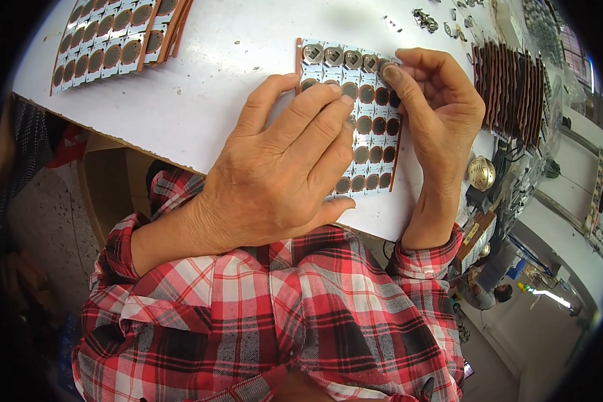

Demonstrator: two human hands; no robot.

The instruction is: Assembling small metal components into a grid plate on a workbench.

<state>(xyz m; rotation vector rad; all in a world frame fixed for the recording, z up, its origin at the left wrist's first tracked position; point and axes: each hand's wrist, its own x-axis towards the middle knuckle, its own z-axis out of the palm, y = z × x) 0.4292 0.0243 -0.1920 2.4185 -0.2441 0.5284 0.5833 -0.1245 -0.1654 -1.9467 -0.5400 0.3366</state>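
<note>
A white circuit-board panel [375,167] with brown edges lies on the table, its rows of round dark pads partly hidden by my left hand [281,154]. That hand rests over the panel's left part, fingers stretched out and fingertips down on the second row. Along the far row sit several small silver metal clips [333,56], each over a pad. At the right end of this row, the thumb and forefinger of my right hand [432,90] pinch what looks like another metal clip [384,65], mostly covered by the fingertips.
Similar panels [104,43] are stacked at the far left of the white table [228,53]. Loose metal clips [425,21] lie scattered at the far edge. On the right stands a tight row of brown-edged panels [509,94], with a round metal object [481,173] nearer me.
</note>
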